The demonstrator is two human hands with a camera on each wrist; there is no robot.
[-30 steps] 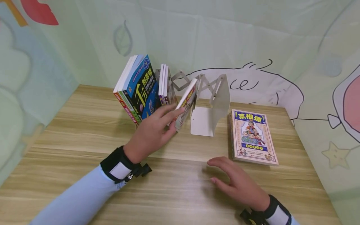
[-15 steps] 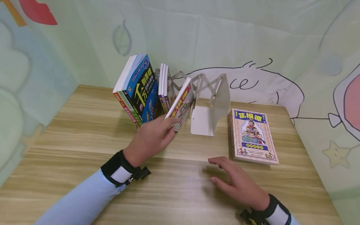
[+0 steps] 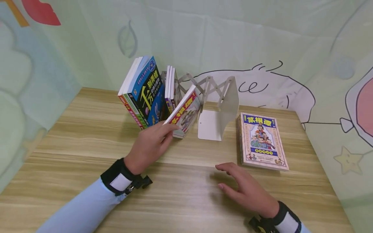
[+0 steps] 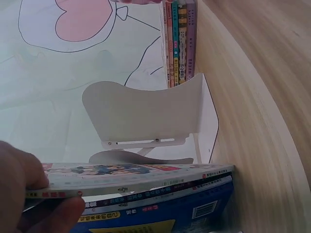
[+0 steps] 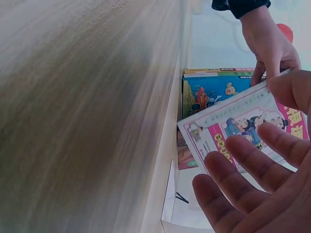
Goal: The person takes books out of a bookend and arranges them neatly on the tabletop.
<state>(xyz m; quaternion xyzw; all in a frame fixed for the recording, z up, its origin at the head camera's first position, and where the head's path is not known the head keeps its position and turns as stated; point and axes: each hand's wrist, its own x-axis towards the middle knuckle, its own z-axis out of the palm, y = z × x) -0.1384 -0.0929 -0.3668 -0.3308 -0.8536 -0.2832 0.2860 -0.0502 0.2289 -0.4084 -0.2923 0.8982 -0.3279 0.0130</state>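
My left hand pinches the near upper edge of a thin comic book with a red and yellow title. The book tilts, with its lower corner close to the table in the rack. In the left wrist view, thumb and fingers grip the corner of this white-edged book. My right hand hovers over the table, fingers spread and holding nothing. A white metal folding book rack stands behind. Thin upright books and larger books with a blue cover in front stand left of the held book.
A stack of comic books lies flat on the right of the wooden table, near my right hand. The rack's lattice arms run along the back, close to a printed cloth wall.
My left hand has drawn back slightly toward me and left. The comic book's top has swung toward me and left, showing more of its cover. My right hand has stayed still.
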